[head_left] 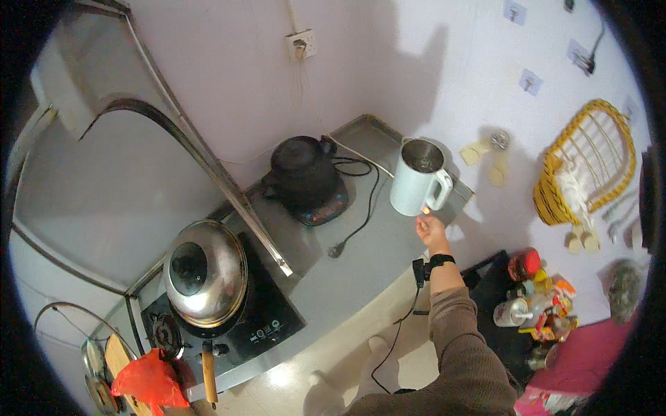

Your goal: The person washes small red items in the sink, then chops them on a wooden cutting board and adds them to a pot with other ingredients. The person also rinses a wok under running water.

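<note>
My right hand (431, 232), with a black strap and cabled device on the wrist, is at the foot of a white electric kettle (408, 186). Its fingertips are by the kettle's lower edge, just under the handle (443, 190); whether they touch it is not clear. A small orange glow (426, 210) shows at that spot. The kettle stands upright on the grey countertop (359, 270) near the wall corner, its top uncovered and its steel inside visible. My left hand is out of view.
A black pot (299, 166) sits on an electric hot plate (325, 205); a loose black plug (336, 250) lies nearby. On the gas hob (276, 312) stands a lidded pan (208, 281), its wooden handle (208, 372) past the counter edge. Condiment jars (523, 264) crowd a black shelf (489, 307).
</note>
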`<action>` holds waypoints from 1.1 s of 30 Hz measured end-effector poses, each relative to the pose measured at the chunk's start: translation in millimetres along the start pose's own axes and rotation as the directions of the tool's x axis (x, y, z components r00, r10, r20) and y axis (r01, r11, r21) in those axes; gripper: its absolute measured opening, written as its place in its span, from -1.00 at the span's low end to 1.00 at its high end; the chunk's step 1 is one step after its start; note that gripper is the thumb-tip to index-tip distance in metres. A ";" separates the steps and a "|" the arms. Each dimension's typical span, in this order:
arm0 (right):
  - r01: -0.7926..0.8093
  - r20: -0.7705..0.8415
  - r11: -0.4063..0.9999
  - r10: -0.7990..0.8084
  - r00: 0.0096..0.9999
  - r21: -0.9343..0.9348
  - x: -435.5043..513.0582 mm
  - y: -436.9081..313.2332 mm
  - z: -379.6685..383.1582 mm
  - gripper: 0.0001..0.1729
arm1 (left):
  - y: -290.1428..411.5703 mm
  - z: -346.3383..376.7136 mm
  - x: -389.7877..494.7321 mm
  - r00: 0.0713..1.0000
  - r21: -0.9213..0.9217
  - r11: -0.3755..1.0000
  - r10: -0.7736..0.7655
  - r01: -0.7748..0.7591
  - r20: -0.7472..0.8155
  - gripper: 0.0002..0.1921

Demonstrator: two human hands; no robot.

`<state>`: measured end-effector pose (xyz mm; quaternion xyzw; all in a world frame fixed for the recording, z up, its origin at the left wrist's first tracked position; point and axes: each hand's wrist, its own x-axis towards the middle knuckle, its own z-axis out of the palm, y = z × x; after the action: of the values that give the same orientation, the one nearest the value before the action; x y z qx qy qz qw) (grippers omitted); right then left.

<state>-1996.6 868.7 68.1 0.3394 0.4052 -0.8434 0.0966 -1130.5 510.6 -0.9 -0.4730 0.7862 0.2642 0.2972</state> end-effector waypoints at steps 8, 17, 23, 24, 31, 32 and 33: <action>0.108 0.050 0.983 -0.116 0.992 0.149 -18.6 42.2 -41.5 -0.80 | 99.1 -36.0 -40.2 0.941 -0.257 0.927 0.203 -0.274 -0.270 -0.79; 0.338 0.386 0.239 0.786 0.483 -0.910 -296.4 251.0 -56.7 -0.75 | 74.1 -30.8 -89.2 0.978 -0.255 0.962 -0.137 0.095 -0.155 -0.68; 0.867 0.297 0.117 0.954 0.038 -0.485 -503.6 414.8 -50.7 -0.65 | -80.2 35.7 -158.5 0.846 -0.574 0.809 -0.388 0.124 -0.364 -0.74; 0.863 0.292 0.187 0.955 -0.048 -0.469 -540.6 443.8 -55.9 -0.65 | -107.6 44.7 -171.4 0.824 -0.615 0.778 -0.431 0.131 -0.369 -0.74; 0.878 0.117 0.279 0.960 -0.253 -0.389 -759.3 589.6 -46.0 -0.65 | -248.7 29.9 -222.2 0.631 -0.808 0.561 -0.695 0.179 -0.343 -0.75; 0.861 0.091 0.271 0.962 -0.257 -0.431 -781.5 608.1 -39.0 -0.65 | -262.9 18.0 -216.9 0.620 -0.811 0.565 -0.693 0.152 -0.367 -0.75; 0.831 0.083 0.285 0.956 -0.280 -0.478 -802.5 628.0 -32.6 -0.65 | -278.2 5.3 -209.7 0.606 -0.813 0.567 -0.695 0.131 -0.388 -0.75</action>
<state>-1102.7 393.1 187.8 -0.5822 0.4212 -0.1687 0.6746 -799.9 522.4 108.5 -0.7943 0.5191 0.2711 -0.1615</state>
